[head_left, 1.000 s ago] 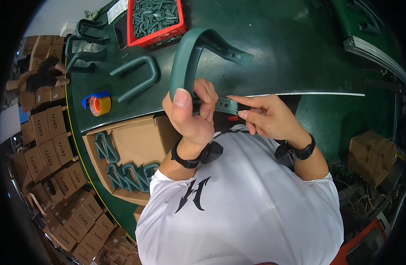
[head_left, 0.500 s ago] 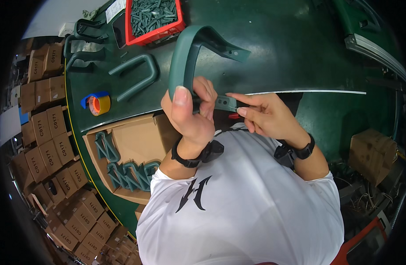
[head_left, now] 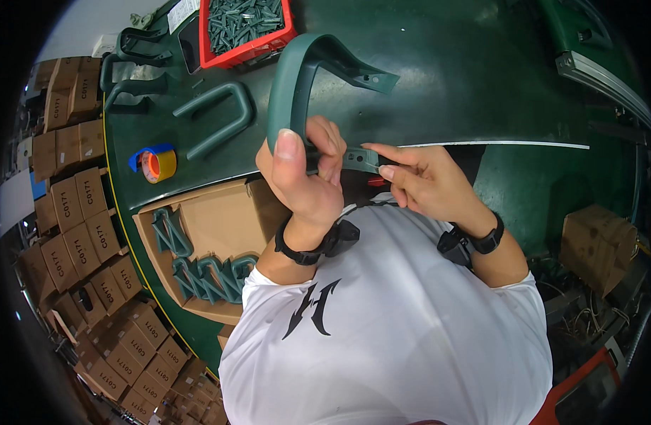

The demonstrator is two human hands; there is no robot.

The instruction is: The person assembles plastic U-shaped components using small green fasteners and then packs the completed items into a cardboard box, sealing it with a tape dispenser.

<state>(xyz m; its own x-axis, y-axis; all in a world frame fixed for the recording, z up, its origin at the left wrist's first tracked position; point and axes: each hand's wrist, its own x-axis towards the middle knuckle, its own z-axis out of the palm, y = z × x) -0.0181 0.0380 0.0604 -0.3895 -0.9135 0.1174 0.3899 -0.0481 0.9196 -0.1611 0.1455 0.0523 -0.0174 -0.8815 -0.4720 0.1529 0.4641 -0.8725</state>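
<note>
A green U-shaped handle is up in front of me, its bend toward the far side. My left hand wraps round its left part, thumb on the outer face. One end, with small holes in it, sticks out to the right beyond the bend. The other end, also with holes, shows between my two hands. At that end my right hand has its thumb and index finger on the tip, its other fingers curled. Whether a small piece lies between those fingertips is hidden.
Left of my hands are another green handle, a tape roll and an open carton holding several green handles. Farther off stands a red bin of small green parts. More handles lie at the table's far left; stacked cartons stand beyond.
The handle and my left hand have shifted very slightly left and away from me. My right hand keeps nearly the same pose at the handle's end.
</note>
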